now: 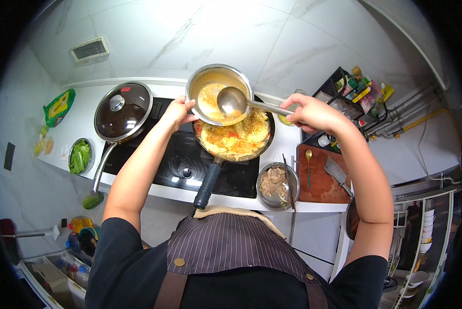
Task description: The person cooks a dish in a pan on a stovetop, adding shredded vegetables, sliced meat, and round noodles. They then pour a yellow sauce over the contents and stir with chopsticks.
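My left hand grips the left rim of a steel bowl, which is raised and tilted over the back of a frying pan. A thin orange-yellow residue coats the bowl's inside. In my right hand is the handle of a steel ladle, its round head inside the bowl. Below, the pan holds noodles with reddish and yellow pieces in a broth. The pan's dark grip points toward me. The bowl hides the pan's far side.
A lidded pan stands left on the cooktop, near a bowl of green leaves. At right are a bowl of pale sliced food with chopsticks, and a cutting board bearing a cleaver and a spoon.
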A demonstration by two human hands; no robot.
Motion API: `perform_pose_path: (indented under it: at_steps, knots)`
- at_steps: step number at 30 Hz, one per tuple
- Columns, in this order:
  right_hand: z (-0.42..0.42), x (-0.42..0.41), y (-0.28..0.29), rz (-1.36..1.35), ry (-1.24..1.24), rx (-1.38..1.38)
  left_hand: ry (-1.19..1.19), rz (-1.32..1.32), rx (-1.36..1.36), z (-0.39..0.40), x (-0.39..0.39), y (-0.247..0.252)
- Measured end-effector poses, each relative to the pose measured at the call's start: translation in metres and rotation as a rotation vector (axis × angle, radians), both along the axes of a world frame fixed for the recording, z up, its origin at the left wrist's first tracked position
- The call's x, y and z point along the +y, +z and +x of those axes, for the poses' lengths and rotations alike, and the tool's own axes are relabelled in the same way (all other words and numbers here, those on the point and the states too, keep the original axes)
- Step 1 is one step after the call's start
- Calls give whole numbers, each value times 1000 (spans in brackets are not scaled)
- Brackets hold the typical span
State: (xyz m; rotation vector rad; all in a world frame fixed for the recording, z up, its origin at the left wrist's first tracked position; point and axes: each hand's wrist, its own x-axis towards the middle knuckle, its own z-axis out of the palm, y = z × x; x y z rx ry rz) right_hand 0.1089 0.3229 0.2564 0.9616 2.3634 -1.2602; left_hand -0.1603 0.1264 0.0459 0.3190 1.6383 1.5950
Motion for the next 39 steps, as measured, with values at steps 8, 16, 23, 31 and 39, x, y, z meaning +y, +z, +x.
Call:
perform_pose_path:
  at_steps: [8,16,23,31,39]
  knots:
    - [6,11,-4,-62,-76,159,-34,-67,-45,1,6,-10]
    - [21,21,-16,-169,-117,227,-28,-81,-13,-50,-1,24]
    - [21,31,-29,-238,-185,326,-69,-175,-16,-25,18,20]
    - [26,39,-44,-313,-205,345,-92,-269,58,-62,-7,39]
    - [23,39,-58,-342,-217,373,-57,-289,116,-44,13,11]
